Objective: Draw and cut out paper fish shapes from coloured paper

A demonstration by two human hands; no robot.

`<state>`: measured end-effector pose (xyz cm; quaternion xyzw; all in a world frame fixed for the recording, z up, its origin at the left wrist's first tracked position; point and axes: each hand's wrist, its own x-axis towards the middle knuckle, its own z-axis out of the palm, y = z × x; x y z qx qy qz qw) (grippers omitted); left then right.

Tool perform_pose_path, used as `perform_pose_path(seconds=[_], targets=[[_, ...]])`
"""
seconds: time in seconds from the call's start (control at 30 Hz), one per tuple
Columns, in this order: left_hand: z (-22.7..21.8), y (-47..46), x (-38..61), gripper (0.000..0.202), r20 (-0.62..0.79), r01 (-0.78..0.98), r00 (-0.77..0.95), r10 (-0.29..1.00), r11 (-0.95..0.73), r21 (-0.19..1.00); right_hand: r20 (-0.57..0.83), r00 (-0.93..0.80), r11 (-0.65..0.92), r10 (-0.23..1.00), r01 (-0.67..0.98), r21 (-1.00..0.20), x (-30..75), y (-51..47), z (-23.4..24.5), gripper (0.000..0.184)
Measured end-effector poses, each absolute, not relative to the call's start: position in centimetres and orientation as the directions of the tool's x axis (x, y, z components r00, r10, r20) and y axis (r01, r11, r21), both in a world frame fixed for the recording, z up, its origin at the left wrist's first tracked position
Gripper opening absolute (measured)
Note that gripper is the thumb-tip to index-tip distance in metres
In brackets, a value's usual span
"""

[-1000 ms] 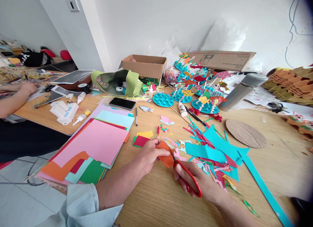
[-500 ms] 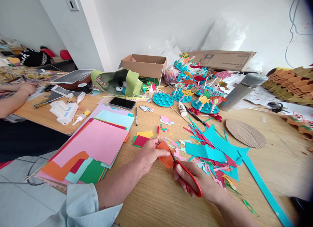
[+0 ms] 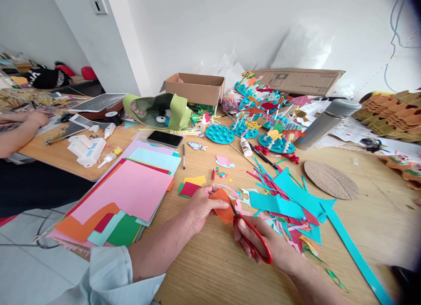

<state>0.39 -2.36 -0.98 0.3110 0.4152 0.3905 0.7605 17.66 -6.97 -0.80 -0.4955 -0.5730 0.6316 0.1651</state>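
My left hand pinches a small piece of orange paper between thumb and fingers, held just above the table. My right hand grips red-handled scissors, whose dark blades meet the right edge of the orange paper. Part of the blades is hidden against the sheet. Beyond my left hand lie a red pen, red and yellow paper pieces and small round paper dots. A pink cut paper shape rests farther back.
Coloured paper sheets are stacked at left. Blue and red scraps spread at right, near a cardboard oval. Behind stand decorated blue discs, a steel flask, a phone and a box. Another person's hand is far left.
The orange paper has turned slightly in my left hand, and its lower edge sits a little higher. Both hands stay in nearly the same place.
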Motion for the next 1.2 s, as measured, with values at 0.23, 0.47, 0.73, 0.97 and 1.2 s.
perform_pose_path(seconds=[0.23,0.47,0.73,0.97,1.2], targets=[[-2.2,-2.1,0.1,0.047,-0.353,-0.293,0.333,0.874,0.452,0.842,-0.435,-0.455,-0.299,0.777,0.342,-0.891,17.6,-7.0,-0.9,0.066],[-2.6,-1.9,0.0,0.051,-0.362,-0.273,0.316,0.877,0.449,0.851,-0.427,-0.477,-0.319,0.768,0.292,-0.901,17.6,-7.1,-0.7,0.065],[-2.7,-1.9,0.0,0.050,-0.361,-0.284,0.326,0.874,0.455,0.844,-0.427,-0.481,-0.322,0.765,0.288,-0.902,17.7,-7.1,-0.8,0.064],[-2.6,-1.9,0.1,0.050,-0.366,-0.278,0.316,0.875,0.454,0.847,-0.429,-0.475,-0.306,0.769,0.316,-0.898,17.5,-7.0,-1.0,0.065],[-2.7,-1.8,0.1,0.051,-0.362,-0.282,0.319,0.876,0.452,0.846,-0.435,-0.472,-0.317,0.766,0.311,-0.896,17.6,-7.1,-0.6,0.065]])
